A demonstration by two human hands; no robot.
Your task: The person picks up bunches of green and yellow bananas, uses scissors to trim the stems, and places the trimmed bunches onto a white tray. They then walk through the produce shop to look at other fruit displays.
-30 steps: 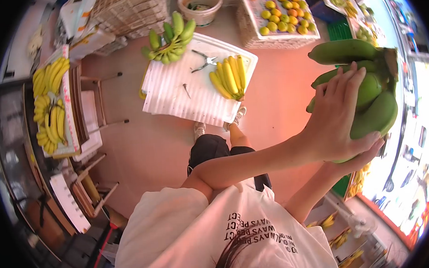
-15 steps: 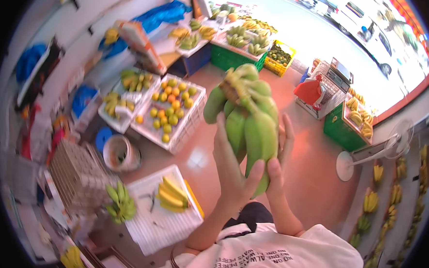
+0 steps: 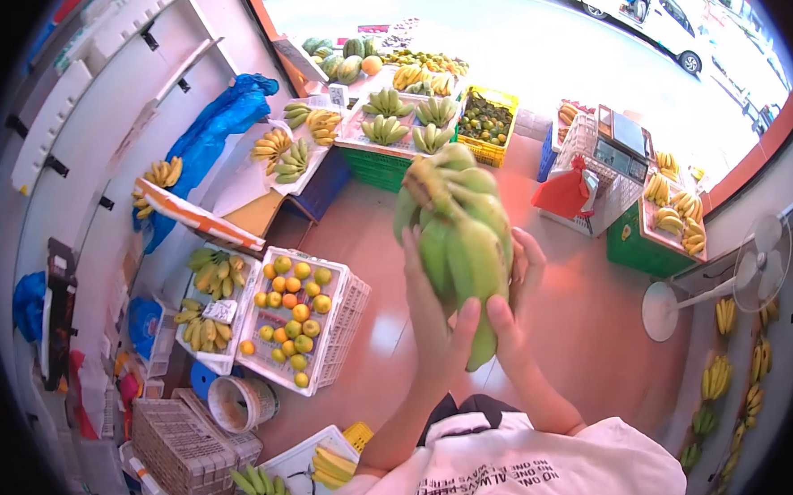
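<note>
A large bunch of green bananas (image 3: 463, 235) is held up in front of my chest, its brown-yellow stem end pointing away from me. My left hand (image 3: 436, 308) grips the bunch from the left, with the thumb on the near bananas. From the right, my right hand (image 3: 518, 304) wraps around the same bunch, thumb pressed beside the lowest banana. The far fingers of both hands are partly hidden behind the fruit. Below to the left, yellow bananas (image 3: 334, 467) lie on a white crate top, and another green bunch (image 3: 261, 492) sits beside it.
Left stands a white crate of oranges (image 3: 331, 358) beside a tray of bananas (image 3: 211, 333). A bucket (image 3: 243, 403) and stacked crates (image 3: 187, 451) are nearer. Ahead is a green crate (image 3: 374, 166) under banana bunches. To the right are a scale (image 3: 620, 146) and a fan (image 3: 660, 312).
My view has turned left and up, so the crates appear lower and the street shifts. The bananas stay in both hands, with little change in the grip.
</note>
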